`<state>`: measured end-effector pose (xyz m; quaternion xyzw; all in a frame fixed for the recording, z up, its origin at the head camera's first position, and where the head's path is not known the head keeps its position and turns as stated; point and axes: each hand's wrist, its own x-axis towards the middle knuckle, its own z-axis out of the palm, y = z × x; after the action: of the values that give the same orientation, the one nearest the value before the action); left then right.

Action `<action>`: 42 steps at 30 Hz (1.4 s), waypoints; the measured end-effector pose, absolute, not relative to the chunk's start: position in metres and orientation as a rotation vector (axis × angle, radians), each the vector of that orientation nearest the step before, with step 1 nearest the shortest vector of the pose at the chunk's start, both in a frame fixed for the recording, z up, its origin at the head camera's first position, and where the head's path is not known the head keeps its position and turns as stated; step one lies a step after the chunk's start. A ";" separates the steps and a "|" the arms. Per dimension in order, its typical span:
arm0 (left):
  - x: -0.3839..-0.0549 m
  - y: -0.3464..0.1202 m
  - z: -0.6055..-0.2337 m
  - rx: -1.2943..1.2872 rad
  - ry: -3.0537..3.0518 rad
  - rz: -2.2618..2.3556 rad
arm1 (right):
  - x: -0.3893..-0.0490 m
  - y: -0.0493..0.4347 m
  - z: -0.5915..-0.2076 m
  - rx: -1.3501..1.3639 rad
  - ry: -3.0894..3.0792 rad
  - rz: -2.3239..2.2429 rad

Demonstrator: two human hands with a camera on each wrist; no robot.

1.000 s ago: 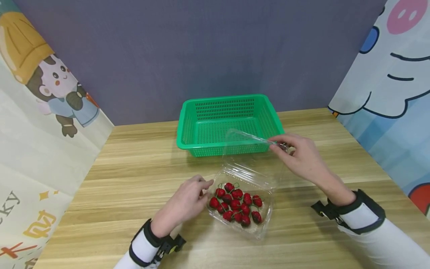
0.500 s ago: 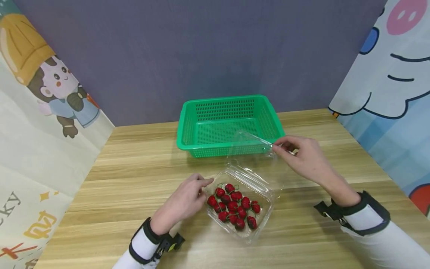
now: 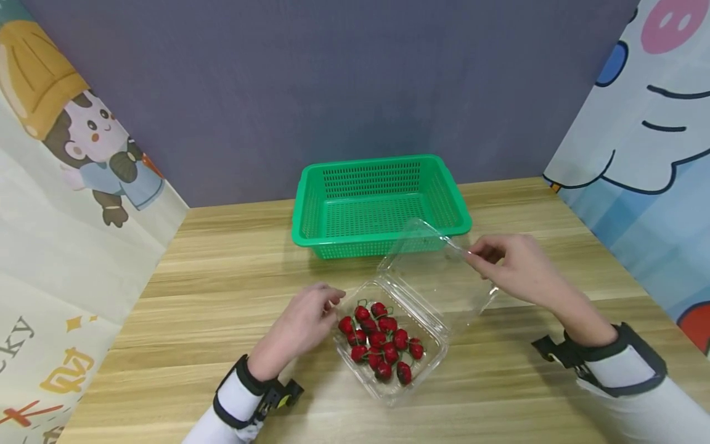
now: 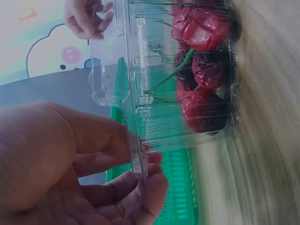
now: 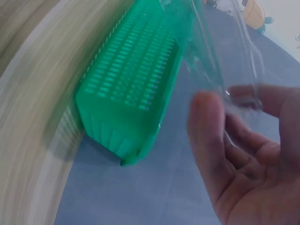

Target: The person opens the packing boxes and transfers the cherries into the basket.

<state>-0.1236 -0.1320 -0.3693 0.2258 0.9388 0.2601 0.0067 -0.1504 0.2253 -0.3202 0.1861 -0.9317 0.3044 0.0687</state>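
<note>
A clear plastic clamshell box stands on the table with several red cherries with green stems inside. Its hinged lid is raised and tilts back to the right. My left hand is at the box's left corner; in the left wrist view its thumb and fingers pinch the rim. With thumb and fingertips, my right hand pinches the edge of the lid, which the right wrist view shows as a clear sheet between them.
Behind the box, a green perforated plastic basket sits near the back of the wooden table. A purple-grey panel rises behind it. Cartoon-printed sheets flank the table on the left and right.
My right hand has moved right and slightly down, swinging the lid further back. The box has turned and shifted left toward my left hand, which stays near its corner.
</note>
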 end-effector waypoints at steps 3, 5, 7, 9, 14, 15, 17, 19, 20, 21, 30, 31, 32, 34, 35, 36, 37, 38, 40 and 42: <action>-0.125 -0.133 -0.370 0.711 2.947 0.820 | -0.148 0.230 -0.318 0.540 -2.896 0.944; -0.126 -0.134 -0.370 0.709 2.949 0.827 | -0.147 0.233 -0.318 0.517 -2.945 0.981; -0.127 -0.134 -0.370 0.707 2.956 0.825 | -0.147 0.237 -0.318 0.525 -2.972 1.022; -0.128 -0.134 -0.370 0.695 2.960 0.824 | -0.147 0.240 -0.319 0.525 -3.000 1.087; -0.131 -0.134 -0.371 0.673 2.984 0.817 | -0.147 0.246 -0.321 0.539 -3.074 1.218; -0.132 -0.135 -0.371 0.675 2.992 0.819 | -0.148 0.247 -0.321 0.559 -3.087 1.235; -0.133 -0.136 -0.372 0.678 3.005 0.825 | -0.148 0.249 -0.322 0.585 -3.125 1.254; -0.135 -0.136 -0.372 0.684 3.023 0.833 | -0.148 0.251 -0.322 0.616 -3.159 1.277; -0.135 -0.137 -0.372 0.686 3.033 0.838 | -0.148 0.252 -0.323 0.624 -3.177 1.295; -0.136 -0.137 -0.373 0.689 3.044 0.846 | -0.148 0.252 -0.324 0.628 -3.194 1.307; -0.145 -0.136 -0.376 0.734 3.134 0.902 | -0.151 0.252 -0.340 0.551 -3.261 1.349; -0.146 -0.136 -0.376 0.743 3.138 0.911 | -0.152 0.252 -0.342 0.544 -3.264 1.351; -0.147 -0.136 -0.376 0.748 3.144 0.915 | -0.152 0.252 -0.344 0.532 -3.269 1.353; -0.149 -0.136 -0.377 0.752 3.152 0.925 | -0.152 0.251 -0.348 0.507 -3.279 1.365; -0.150 -0.136 -0.377 0.752 3.156 0.930 | -0.152 0.250 -0.349 0.492 -3.284 1.375; -0.151 -0.136 -0.378 0.752 3.159 0.933 | -0.152 0.250 -0.351 0.486 -3.289 1.367; -0.152 -0.136 -0.378 0.750 3.162 0.936 | -0.152 0.249 -0.352 0.477 -3.292 1.367; -0.153 -0.136 -0.378 0.747 3.168 0.935 | -0.152 0.249 -0.353 0.467 -3.294 1.374; -0.154 -0.135 -0.379 0.748 3.174 0.938 | -0.153 0.249 -0.355 0.462 -3.291 1.395; -0.156 -0.134 -0.379 0.753 3.182 0.937 | -0.153 0.249 -0.356 0.467 -3.287 1.410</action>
<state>-0.1557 -0.1341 -0.3790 0.2194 0.9276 0.2732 -0.1296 -0.1529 0.2485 -0.3563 0.1260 -0.8867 0.3805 -0.2305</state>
